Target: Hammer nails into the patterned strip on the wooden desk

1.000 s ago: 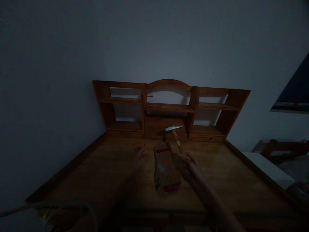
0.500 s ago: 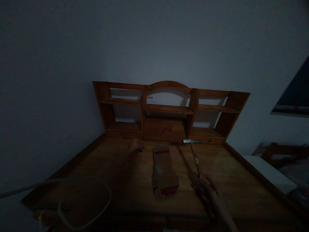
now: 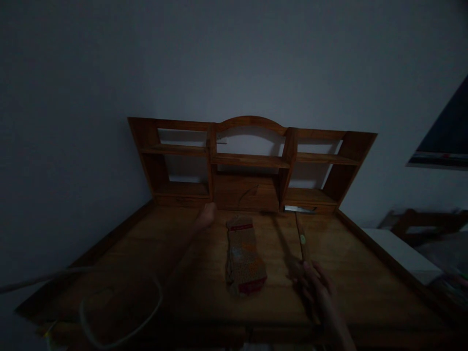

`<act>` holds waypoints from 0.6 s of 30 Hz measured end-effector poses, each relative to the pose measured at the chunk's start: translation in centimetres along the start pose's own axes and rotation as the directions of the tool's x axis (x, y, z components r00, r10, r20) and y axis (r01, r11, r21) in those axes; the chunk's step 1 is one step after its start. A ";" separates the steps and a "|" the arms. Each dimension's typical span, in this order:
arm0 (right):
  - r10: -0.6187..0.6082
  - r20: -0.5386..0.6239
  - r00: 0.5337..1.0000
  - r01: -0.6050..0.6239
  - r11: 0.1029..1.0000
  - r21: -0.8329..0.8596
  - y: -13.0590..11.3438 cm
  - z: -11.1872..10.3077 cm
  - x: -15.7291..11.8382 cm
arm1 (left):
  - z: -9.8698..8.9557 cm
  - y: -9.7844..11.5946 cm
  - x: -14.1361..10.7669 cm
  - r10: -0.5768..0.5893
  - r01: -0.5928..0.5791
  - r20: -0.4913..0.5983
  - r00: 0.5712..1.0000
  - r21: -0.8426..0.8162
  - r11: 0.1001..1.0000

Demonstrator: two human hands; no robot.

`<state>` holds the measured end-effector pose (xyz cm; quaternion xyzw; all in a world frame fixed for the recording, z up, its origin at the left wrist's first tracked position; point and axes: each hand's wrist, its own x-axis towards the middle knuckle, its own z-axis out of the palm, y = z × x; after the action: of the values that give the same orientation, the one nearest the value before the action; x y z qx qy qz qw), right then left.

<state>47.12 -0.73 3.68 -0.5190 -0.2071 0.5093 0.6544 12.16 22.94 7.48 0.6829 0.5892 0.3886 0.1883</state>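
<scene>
My right hand [image 3: 316, 280] is wrapped round the wooden handle of a hammer [image 3: 302, 239], whose metal head is raised above the desk near the shelf's right drawer. My left hand [image 3: 206, 215] is closed near the back of the desk, left of centre; anything within its fingers is too dark to make out. Between the hands a crumpled brown package [image 3: 245, 256] with red bands and an orange patch lies on the wooden desk [image 3: 351, 273].
A wooden shelf unit [image 3: 252, 160] spans the back of the desk against the wall. A pale cord [image 3: 161, 297] loops at the lower left. To the right are a white surface [image 3: 398, 251] and a wooden chair [image 3: 431, 222].
The view has shifted slightly. My left hand has moved up towards the shelf, and its fingers show less. The hammer has swung a little to the right, its handle more upright.
</scene>
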 end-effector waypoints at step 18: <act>-0.032 -0.073 0.997 0.025 0.994 -0.105 -0.1 0.3 0.0 | 3.7 2.7 -6.5 0.121 -0.049 0.103 0.987 -0.529 0.847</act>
<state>46.93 -0.60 3.85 -0.5682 -0.2161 0.4686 0.6410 16.73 16.86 5.05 0.6553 0.4162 0.4964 0.3886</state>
